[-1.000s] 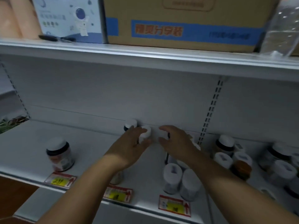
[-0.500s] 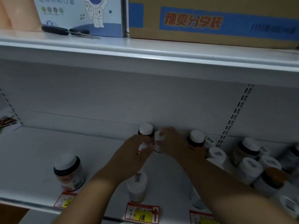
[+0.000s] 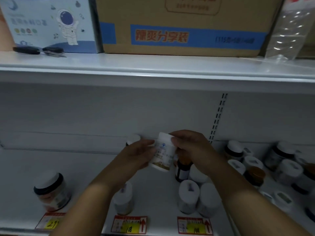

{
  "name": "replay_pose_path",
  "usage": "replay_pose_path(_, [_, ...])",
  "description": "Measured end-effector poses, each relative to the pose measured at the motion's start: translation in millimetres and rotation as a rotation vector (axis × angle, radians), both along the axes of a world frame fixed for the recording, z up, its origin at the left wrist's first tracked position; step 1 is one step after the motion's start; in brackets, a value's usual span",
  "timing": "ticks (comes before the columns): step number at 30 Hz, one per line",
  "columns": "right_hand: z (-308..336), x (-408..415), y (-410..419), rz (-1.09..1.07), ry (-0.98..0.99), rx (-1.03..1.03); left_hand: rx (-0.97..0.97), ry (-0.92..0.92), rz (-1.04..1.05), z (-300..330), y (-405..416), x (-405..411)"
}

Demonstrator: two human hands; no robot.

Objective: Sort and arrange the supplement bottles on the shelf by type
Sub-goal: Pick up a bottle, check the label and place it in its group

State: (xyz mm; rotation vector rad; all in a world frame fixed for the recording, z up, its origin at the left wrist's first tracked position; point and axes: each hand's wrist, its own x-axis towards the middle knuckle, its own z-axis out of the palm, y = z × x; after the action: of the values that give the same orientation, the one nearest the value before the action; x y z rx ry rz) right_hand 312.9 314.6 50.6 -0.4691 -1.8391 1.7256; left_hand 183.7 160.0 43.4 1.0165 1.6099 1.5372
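Between your two hands, lifted clear of the white metal shelf (image 3: 81,167), sits a small white plastic supplement bottle with a gold band at its base (image 3: 162,154). Your right hand (image 3: 190,147) curls over its cap and upper side, thumb on the front; your left hand (image 3: 136,155) holds its other side with the fingertips, so both are closed on that one bottle, which tilts slightly.

Just behind the held bottle, near the back panel, a white-capped bottle (image 3: 133,139) stands half hidden by your left hand. Just below and right of the held bottle stands a dark amber bottle with a pale label (image 3: 183,169), and in front of that a pair of white bottles (image 3: 197,196) stands close together. In front and left, a single white bottle (image 3: 123,200) stands by a price tag; far left stands a wide dark-rimmed jar (image 3: 52,191) alone.

To the right of the held bottle lies a crowded cluster of mixed white-capped and brown-capped bottles (image 3: 255,169), seemingly unsorted. By this showing you are early on: a few small groups are started, most remains, and the held bottle has no place yet.
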Motion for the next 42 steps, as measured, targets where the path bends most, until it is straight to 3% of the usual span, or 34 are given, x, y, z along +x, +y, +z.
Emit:
replay_pose_path(4, [1.0, 30.1, 4.4, -0.026, 0.018, -0.044, 0.004, -0.063, -0.133, -2.0, 16.0, 24.5])
replay_pose_path(14, [-1.6, 81.6, 21.9, -0.007, 0.016, -0.034, 0.019, -0.084, -0.147, -7.7, 41.2, 65.9])
replay_pose_path(21, [-1.5, 75.9, 10.5, -0.005, -0.031, 0.128, -0.101, 0.107, -0.134, 4.0, 17.3, 66.4])
replay_pose_path(27, [-23.4, 30.8, -32.6, 0.072, -0.242, 0.35, -0.321, 0.382, 0.144, 10.5, -25.1, 24.4])
replay_pose_path(35, [-72.4, -10.4, -68.5, 0.161, -0.473, 0.531, -0.473, 0.497, 0.149, -15.7, -55.7, -22.9])
replay_pose_path(42, [-95.0, -16.6, -69.3, 0.134, -0.517, 0.467, -0.442, 0.472, 0.087, -27.6, -51.6, -47.7])
